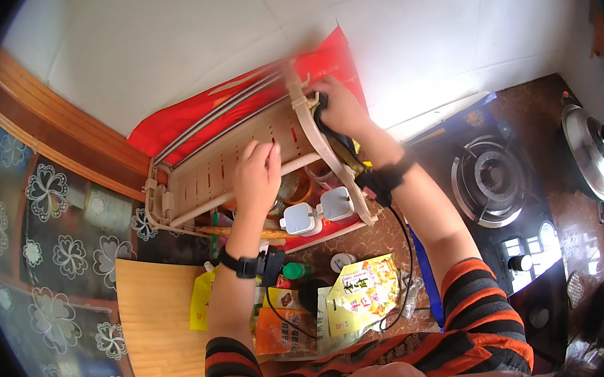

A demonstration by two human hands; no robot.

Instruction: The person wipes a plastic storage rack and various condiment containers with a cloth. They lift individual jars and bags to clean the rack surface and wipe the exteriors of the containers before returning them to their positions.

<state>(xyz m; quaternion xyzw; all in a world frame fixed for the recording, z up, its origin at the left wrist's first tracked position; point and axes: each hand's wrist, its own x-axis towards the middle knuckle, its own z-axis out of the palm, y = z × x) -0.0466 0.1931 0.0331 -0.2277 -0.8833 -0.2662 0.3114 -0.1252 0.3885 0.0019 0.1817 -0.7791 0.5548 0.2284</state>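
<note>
My right hand (pixel 339 109) is at the side frame of a beige plastic two-tier rack (pixel 304 125), by its hook (pixel 316 100). Its fingers close around the upper end of a dark, long item (pixel 338 138) hanging along that side; the exact kind is unclear. My left hand (pixel 258 179) is curled above the rack's front rail (pixel 299 162), with nothing visible in it. Beneath the upper tier stand two white-lidded seasoning boxes (pixel 299 218) and a jar (pixel 288 184), partly hidden by the rack. Both wrists wear black bands with cables.
A wooden board (pixel 157 322) lies at the left by a flower-patterned glass panel (pixel 63 255). Food packets (pixel 364 294) and a green-capped bottle (pixel 294 270) are near my body. A gas burner (pixel 493 181) and a lidded pan (pixel 590 155) stand right. Red sheeting (pixel 333 54) backs the rack.
</note>
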